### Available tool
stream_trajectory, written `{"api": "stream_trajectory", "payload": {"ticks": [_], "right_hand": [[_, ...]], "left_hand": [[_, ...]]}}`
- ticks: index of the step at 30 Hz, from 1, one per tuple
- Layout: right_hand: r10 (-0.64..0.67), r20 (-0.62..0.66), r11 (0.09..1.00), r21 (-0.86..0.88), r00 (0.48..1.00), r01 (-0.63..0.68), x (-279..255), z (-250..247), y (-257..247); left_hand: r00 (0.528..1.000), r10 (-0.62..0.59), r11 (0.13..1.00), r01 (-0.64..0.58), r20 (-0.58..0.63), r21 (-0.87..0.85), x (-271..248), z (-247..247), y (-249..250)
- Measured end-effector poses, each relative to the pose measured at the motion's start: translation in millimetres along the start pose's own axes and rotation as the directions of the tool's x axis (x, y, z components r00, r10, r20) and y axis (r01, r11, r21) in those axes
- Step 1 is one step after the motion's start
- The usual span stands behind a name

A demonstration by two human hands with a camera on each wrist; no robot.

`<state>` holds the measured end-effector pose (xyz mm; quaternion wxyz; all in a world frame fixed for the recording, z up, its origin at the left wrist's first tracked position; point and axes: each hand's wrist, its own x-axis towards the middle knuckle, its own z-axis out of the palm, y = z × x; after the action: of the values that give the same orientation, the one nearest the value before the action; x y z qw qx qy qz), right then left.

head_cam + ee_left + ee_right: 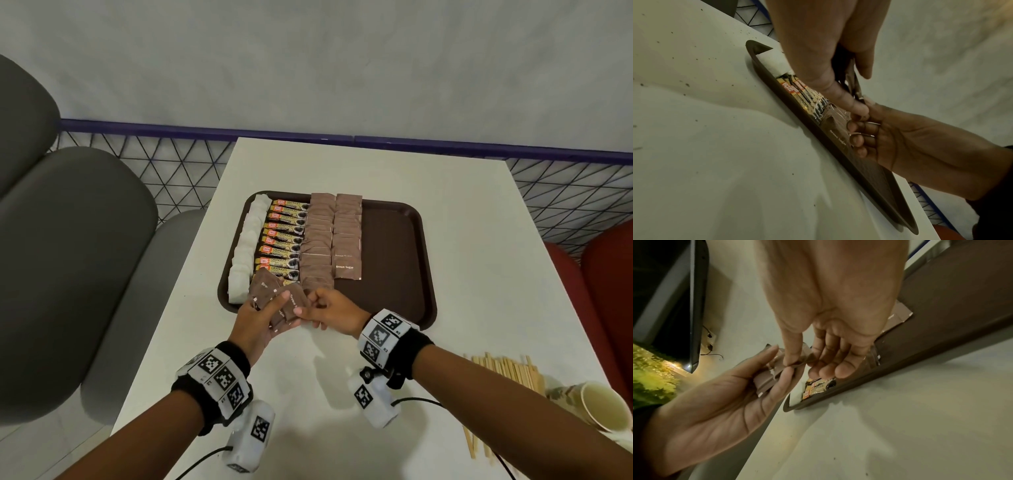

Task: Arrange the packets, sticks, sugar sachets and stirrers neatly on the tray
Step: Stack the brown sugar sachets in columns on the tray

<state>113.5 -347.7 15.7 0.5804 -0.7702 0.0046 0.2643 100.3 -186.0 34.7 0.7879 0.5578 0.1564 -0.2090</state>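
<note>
The left hand [255, 320] holds a small fanned stack of brown sugar sachets [274, 296], its fingers [764, 358] curled under the stack and its thumb laid across the top, just over the near left corner of the tray [397, 240]. The right hand [330, 311] meets it from the right: its thumb and forefinger pinch the edge of one sachet in that stack, while its other fingers [830, 368] hang loosely curled below, holding nothing else. In the right wrist view the pinch shows plainly, thumb tip pressed on the brown paper against the forefinger. Both hands hover low above the tray's near edge. On the tray, from left to right, lie a column of white packets [246, 246], a column of coffee granule sticks [282, 236] with orange and yellow labels, and two columns of brown sachets [334, 236] overlapped like shingles; the right half of the tray is bare brown surface. The tray sits in the middle of the white desk [462, 212]. Near the desk's right near edge lies a loose spread of wooden stirrers [507, 370], well apart from the tray, with a paper cup [596, 404] lying on its side just beside them. Grey seats [68, 240] stand to the left of the desk.
</note>
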Motion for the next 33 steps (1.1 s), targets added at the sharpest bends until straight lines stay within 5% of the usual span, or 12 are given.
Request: {"api": "stream_trajectory", "payload": {"ticks": [10, 16, 22, 33], "right_hand": [[0.014, -0.116, 0.991, 0.135, 0.993, 0.001, 4, -16, -1], [0.075, -0.238, 0.920, 0.392, 0.968, 0.025, 1, -35, 5], [0.070, -0.513, 0.997, 0.060, 0.855, -0.046, 9, -76, 28], [0.069, -0.480, 0.905, -0.339, 0.874, -0.258, 26, -85, 22]], "left_hand": [[0.995, -0.100, 0.990, 0.102, 0.018, -0.100, 4, 0, 6], [0.995, -0.101, 0.994, 0.100, -0.023, -0.055, 4, -6, 3], [0.991, -0.137, 0.985, 0.135, -0.008, -0.106, 4, -11, 2], [0.990, -0.141, 0.985, 0.139, -0.011, -0.103, 8, -19, 2]]}}
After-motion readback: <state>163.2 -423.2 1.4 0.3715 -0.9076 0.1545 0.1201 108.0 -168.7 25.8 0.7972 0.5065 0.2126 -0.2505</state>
